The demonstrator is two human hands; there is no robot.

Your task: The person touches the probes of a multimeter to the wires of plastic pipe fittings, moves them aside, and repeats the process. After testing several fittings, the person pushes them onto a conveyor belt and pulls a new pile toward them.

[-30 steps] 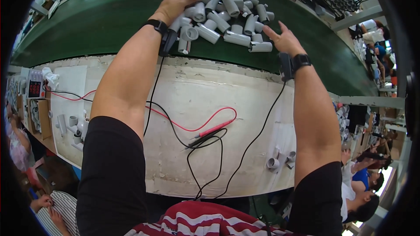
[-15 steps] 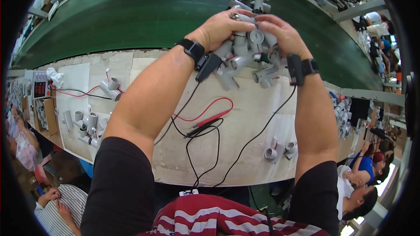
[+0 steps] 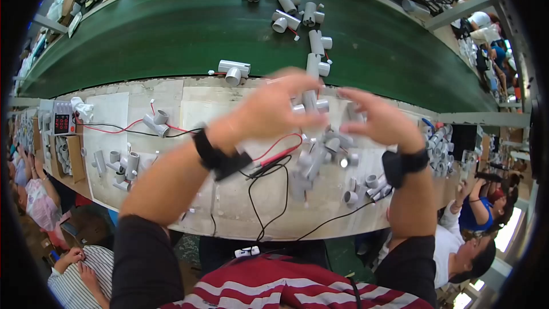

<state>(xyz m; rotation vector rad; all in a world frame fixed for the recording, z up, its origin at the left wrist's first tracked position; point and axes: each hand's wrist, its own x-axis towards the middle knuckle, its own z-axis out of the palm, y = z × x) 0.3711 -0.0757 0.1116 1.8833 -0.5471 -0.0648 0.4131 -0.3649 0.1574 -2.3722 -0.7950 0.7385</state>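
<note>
My left hand (image 3: 269, 106) and my right hand (image 3: 382, 119), both slightly blurred, hover over the table's far edge with fingers stretched and apart. Beneath and between them lies a loose cluster of grey T-shaped pipe fittings (image 3: 313, 160), some smeared by motion. One grey fitting (image 3: 309, 101) stands close to my left fingertips; whether they touch it is unclear. Beyond my hands, a row of similar fittings (image 3: 315, 41) with small wires runs up the green belt. Nearer to me lie a red test probe (image 3: 278, 155) and black cable (image 3: 250, 191).
A meter with a red display (image 3: 63, 121) stands at the table's left, its leads running to a grey fitting (image 3: 155, 125). More fittings (image 3: 123, 163) lie at left. A single fitting (image 3: 234, 69) rests at the near edge of the green belt (image 3: 171, 28). Several people sit on both sides.
The bunched fittings that both hands were gripping have come down onto the table nearer to me. My hands have drawn back and spread apart. More fittings now show along the belt.
</note>
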